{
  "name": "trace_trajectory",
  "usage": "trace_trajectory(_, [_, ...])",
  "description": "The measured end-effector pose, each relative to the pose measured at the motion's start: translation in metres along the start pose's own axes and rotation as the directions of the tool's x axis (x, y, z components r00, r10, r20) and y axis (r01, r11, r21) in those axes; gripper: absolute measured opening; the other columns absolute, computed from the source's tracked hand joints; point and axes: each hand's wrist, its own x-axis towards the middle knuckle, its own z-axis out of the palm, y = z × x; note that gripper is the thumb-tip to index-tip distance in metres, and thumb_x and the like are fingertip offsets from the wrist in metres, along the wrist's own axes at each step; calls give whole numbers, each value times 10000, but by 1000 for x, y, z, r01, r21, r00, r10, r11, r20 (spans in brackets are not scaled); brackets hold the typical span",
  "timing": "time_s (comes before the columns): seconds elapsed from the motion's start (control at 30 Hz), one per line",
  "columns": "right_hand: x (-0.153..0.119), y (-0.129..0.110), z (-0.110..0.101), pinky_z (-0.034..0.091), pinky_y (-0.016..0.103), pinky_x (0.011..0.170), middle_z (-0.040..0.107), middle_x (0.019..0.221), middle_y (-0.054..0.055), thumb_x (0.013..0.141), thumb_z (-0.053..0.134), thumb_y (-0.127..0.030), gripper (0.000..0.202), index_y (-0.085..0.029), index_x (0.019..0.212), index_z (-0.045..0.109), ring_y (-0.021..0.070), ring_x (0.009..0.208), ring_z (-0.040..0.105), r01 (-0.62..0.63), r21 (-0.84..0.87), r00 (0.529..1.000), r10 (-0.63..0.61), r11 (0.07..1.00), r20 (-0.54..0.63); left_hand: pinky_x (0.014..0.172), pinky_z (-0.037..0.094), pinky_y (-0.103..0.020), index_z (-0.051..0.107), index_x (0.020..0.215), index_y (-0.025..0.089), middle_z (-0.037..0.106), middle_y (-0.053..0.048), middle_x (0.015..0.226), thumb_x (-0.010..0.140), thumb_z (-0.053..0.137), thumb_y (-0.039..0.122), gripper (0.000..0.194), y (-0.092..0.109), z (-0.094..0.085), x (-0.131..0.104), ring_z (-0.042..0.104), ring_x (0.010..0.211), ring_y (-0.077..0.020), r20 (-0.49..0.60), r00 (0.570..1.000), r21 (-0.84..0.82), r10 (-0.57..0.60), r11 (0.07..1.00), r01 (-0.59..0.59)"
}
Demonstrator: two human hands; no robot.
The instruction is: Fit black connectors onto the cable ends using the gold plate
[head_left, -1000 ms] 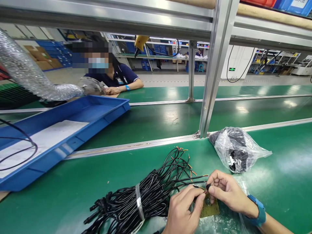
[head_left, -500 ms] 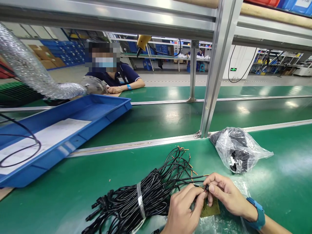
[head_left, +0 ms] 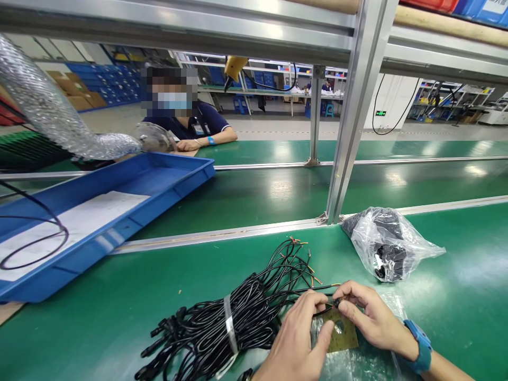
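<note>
My right hand (head_left: 367, 317) pinches a small black part (head_left: 337, 303) between thumb and fingertips, at the end of a thin cable with coloured wires. My left hand (head_left: 297, 338) is open beside it, its thumb well apart from the fingers, whose tips lie close to that cable. Under the hands is a yellowish square piece with a round hole (head_left: 343, 338), lying on clear plastic (head_left: 349, 368). Left of my hands rests a bundle of black cables (head_left: 222, 328), bound by a pale band (head_left: 229, 323), with connectors at one end and bare coloured wires at the other.
A clear bag of black parts (head_left: 384, 243) lies at the right, near a metal post (head_left: 345, 132). At the left a blue tray (head_left: 166, 196) holds paper and a cable. Across the bench sits a masked person (head_left: 210, 121), one arm on the surface, near a silver duct (head_left: 51, 106).
My left thumb and fingers have parted from the small black part and drawn back left, uncovering more of the yellowish piece. My right hand keeps its pinch in nearly the same place.
</note>
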Motion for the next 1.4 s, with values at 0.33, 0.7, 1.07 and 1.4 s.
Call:
trace_trajectory(0.33, [-1,7,5,499,275,710,671,887,47,995,541,-338,165,-194,978,621,166,773,612,94,-87,996,-94,992,-4,574,410,-224,546,836,209,624,20,712,978,532,145,157,-12,7,-2,590,628,-119,-76,993,54,86,995,-82])
trace_trajectory(0.7, [0,13,14,495,274,708,699,855,38,936,555,-215,64,-206,924,618,166,762,639,188,-171,982,-187,967,23,554,374,-221,481,741,213,542,30,632,1006,456,202,267,-11,13,-5,521,567,-111,-17,1000,-2,-6,1000,6])
trace_trajectory(1.07, [-1,19,20,467,260,681,685,827,27,916,562,-186,62,-207,938,617,155,721,614,231,-185,973,-227,955,42,498,290,-248,418,702,227,518,44,560,1012,387,195,313,-19,12,-5,494,476,-110,86,996,80,2,997,-9])
trace_trajectory(1.4, [4,18,21,426,244,613,656,759,7,897,574,-199,68,-196,917,639,137,642,561,182,-179,981,-191,967,-34,545,365,-225,530,761,206,597,22,636,1037,391,288,320,-14,9,3,552,557,-119,143,981,-48,-131,989,139])
